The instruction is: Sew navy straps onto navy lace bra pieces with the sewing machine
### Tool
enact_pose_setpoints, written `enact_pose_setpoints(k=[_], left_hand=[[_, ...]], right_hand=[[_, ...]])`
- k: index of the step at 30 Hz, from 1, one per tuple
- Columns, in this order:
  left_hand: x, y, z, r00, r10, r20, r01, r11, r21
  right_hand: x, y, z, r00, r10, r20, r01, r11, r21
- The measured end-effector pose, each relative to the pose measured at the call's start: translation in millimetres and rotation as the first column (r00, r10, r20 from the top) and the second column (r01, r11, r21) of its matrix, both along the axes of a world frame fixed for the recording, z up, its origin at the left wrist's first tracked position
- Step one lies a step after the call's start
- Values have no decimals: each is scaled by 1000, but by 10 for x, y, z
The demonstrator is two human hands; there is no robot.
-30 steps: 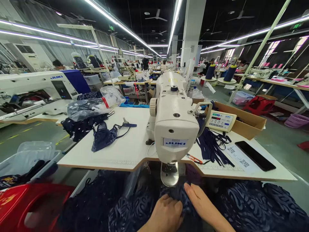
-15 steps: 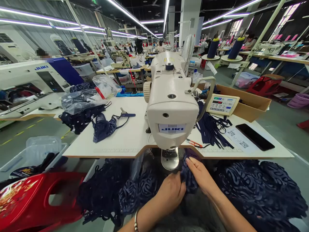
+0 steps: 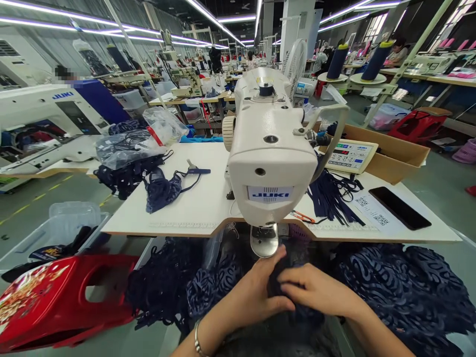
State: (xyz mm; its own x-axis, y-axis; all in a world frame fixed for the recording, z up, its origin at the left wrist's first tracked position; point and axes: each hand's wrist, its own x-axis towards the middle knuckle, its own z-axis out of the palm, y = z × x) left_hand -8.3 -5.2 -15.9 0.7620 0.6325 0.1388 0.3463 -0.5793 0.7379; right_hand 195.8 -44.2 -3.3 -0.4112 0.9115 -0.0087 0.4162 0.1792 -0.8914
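In the head view, both my hands are in front of the sewing machine (image 3: 273, 163), below the table edge. A dark navy garment (image 3: 275, 278) is bunched between them; its exact kind is hard to make out. My left hand (image 3: 256, 285) lies against it, fingers stretched toward the machine's metal arm end (image 3: 265, 242) and thumb spread apart. From the other side, my right hand (image 3: 322, 290) grips the garment with bent fingers and thumb. Navy patterned bra pieces (image 3: 211, 285) lie left of my hands, and a large navy pile (image 3: 397, 287) is at the right.
On the white tabletop (image 3: 178, 218) are a navy bra (image 3: 161, 188), orange-handled thread snips (image 3: 303, 216), navy straps (image 3: 332, 198), a phone (image 3: 399, 207) and a control panel (image 3: 349, 154). A red stool (image 3: 70, 297) and a clear plastic bin (image 3: 74, 210) stand at the left.
My left hand has opened and stretched forward. My right hand has moved down and nearer to me, with the garment drawn lower. The view has shifted slightly.
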Motion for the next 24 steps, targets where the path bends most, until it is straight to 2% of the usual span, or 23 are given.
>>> enact_pose_setpoints(k=[1,3,5,7,8,10,11,12,14,16,18,21,24], left_hand=[[-41,25,52,999,-37,38,41,994,-105],[-109,92,134,997,-18,70,33,972,-231],[-154,179,195,991,126,51,-114,975,-191],[-175,267,238,946,320,56,-321,947,24],[-177,300,253,917,389,83,-398,902,171],[-172,328,268,892,427,147,-445,775,448],[-166,319,270,904,395,165,-417,724,550],[-160,297,270,928,339,155,-360,702,615],[-148,228,268,972,224,67,-212,725,655],[-136,160,262,984,175,-38,-112,764,635],[-121,125,249,974,204,-95,-100,771,630],[-92,137,222,963,258,-81,-146,749,646],[-55,181,214,954,296,-54,-187,724,664]], right_hand=[[-4,-30,76,998,62,4,-62,998,-1],[-12,-44,185,999,34,27,-36,998,56],[-24,16,219,994,-67,89,48,980,193],[-49,126,188,971,-158,179,91,937,336],[-68,185,158,956,-199,215,106,919,379],[-111,280,87,933,-273,234,166,904,395],[-131,310,52,935,-286,212,193,907,374],[-149,327,20,942,-286,173,216,915,340],[-173,331,-40,950,-304,68,278,927,252],[-184,318,-91,933,-358,-33,359,921,154],[-190,309,-130,897,-430,-101,438,896,71],[-194,328,-151,834,-533,-142,535,844,-29],[-188,393,-125,822,-553,-137,543,833,-103]])
